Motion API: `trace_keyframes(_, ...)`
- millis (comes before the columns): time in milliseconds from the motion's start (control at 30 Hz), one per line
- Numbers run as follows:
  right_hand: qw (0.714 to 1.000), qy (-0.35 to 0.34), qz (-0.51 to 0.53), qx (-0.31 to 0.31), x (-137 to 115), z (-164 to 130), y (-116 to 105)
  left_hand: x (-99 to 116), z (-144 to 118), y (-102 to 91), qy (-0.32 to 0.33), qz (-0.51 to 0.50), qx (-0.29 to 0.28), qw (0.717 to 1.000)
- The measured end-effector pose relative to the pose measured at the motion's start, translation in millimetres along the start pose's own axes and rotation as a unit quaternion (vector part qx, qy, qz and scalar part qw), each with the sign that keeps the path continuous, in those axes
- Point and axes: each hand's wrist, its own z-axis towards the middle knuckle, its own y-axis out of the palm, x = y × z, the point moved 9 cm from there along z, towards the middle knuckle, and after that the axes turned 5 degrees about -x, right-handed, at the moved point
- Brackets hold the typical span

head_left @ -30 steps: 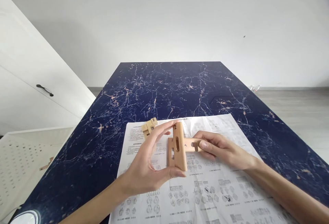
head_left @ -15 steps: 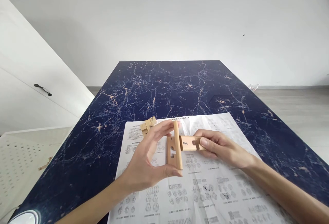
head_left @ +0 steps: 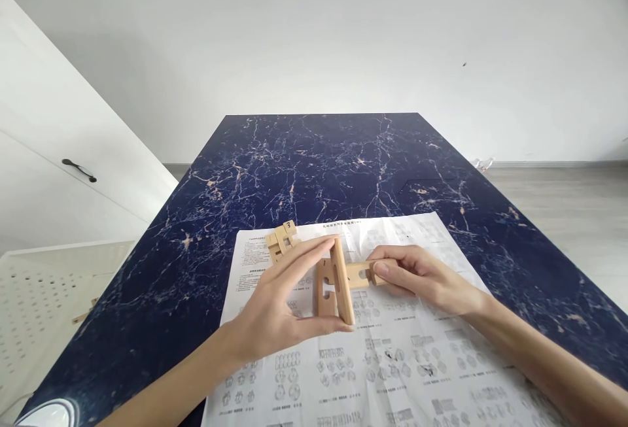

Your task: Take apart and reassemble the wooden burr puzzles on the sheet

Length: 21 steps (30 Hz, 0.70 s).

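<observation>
Between its thumb and fingertips, my left hand [head_left: 267, 312] grips upright wooden puzzle pieces [head_left: 344, 283] by their two ends. One of these has a cut-out notch and a small dark mark. From the right, my right hand [head_left: 432, 283] pinches a notched wooden puzzle bar [head_left: 357, 276], holding its outer end. The bar's inner end meets the upright pieces from behind; how far it passes in is hidden. Past the left fingers, a small group of joined puzzle pieces [head_left: 281, 241] marked 3 lies on the printed sheet [head_left: 304, 397].
The sheet, full of small diagrams, lies on a dark blue marbled table [head_left: 318, 159]. On the left are a white cabinet with a black handle [head_left: 79, 170] and a white perforated surface [head_left: 34, 309]. A pale wall [head_left: 318, 34] stands behind the table.
The bar in my right hand has turned about its length, so its written mark no longer faces up. The left-hand pieces have tilted slightly. Both hands keep their hold.
</observation>
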Motion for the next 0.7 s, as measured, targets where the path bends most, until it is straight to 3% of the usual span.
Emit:
trace_keyframes(267,1.000,0.001,-0.003,-0.026,-1.3,2.3,18.5,1.3,-2.6,10.5,0.009,-0.002,-0.023,1.000)
trace_keyframes(533,1.000,-0.003,-0.019,-0.019,-2.3,1.5,19.9,2.7,-1.2,9.3,0.035,-0.011,-0.020,0.999)
trace_keyframes(700,0.999,-0.010,-0.035,-0.024,0.8,2.7,28.9,-1.1,-0.9,18.8,0.018,-0.039,-0.054,0.998)
